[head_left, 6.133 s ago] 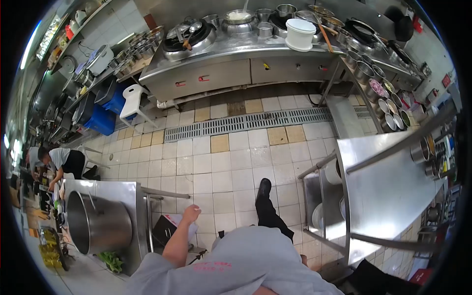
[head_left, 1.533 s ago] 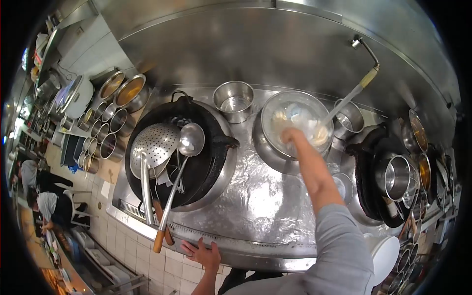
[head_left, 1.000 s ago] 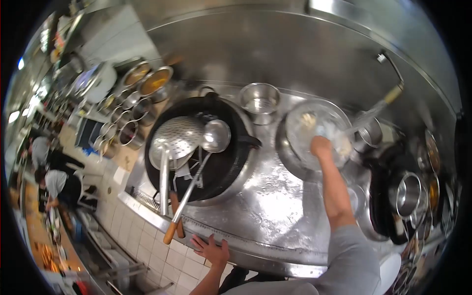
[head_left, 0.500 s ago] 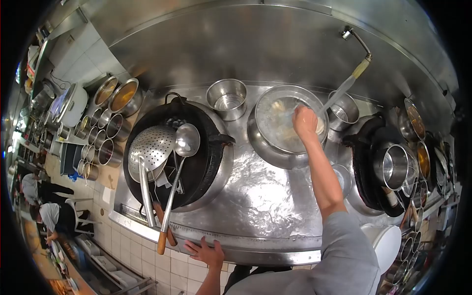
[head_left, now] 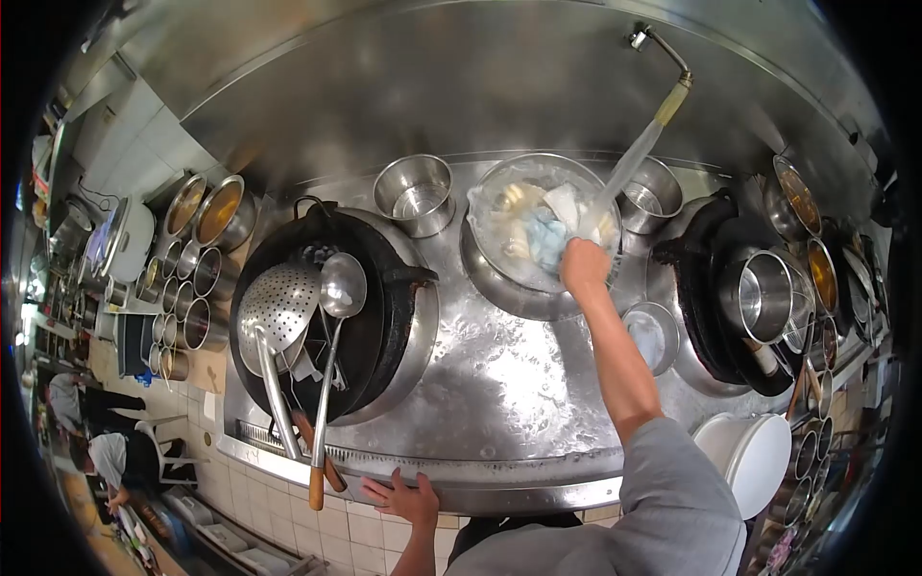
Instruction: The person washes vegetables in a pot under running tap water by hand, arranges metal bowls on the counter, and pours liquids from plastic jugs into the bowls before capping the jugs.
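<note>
- Big white glare mid-scene, flaring off the steel counter and breaking into ripples towards its front edge!
- Light pours in from above, and the ladle catches it in hard little glints.
- Over to the black wok, swallowing nearly everything, its inside sunk in deep shadow.
- Back wall now: dimmer, greyer, smeared with soft reflections, bowing into an arc under that wide lens.
- Right hand and left hand, both evenly lit, outlines holding up nicely.
- Far left, the person leans sideways, squeezed, detail turning mushy.
- And black corners all round, bluish at the fringe!
</note>
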### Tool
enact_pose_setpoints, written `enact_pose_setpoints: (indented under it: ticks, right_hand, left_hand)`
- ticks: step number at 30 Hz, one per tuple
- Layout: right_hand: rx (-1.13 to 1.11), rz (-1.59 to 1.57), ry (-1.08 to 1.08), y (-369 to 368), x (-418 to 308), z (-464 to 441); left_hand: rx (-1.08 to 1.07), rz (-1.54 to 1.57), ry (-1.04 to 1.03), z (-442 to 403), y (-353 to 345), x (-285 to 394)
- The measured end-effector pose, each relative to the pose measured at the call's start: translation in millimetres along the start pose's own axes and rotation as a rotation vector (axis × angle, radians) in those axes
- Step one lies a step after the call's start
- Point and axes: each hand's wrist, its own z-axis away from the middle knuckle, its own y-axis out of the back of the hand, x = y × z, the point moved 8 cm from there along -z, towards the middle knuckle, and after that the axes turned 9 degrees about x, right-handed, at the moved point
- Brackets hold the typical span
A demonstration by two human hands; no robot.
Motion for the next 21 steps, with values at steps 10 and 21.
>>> enact_pose_setpoints:
  ticks: [10,21]
  right_hand:
    - [-0.377,0.074,0.067,-94,-44,-2]
    - [0.064,-0.267,0.037,53,-16,204]
  left_hand:
    - [0.022,-0.054,0.003,0,4,4]
    - [0.148,-0.103,-0.067,5,-9,-17]
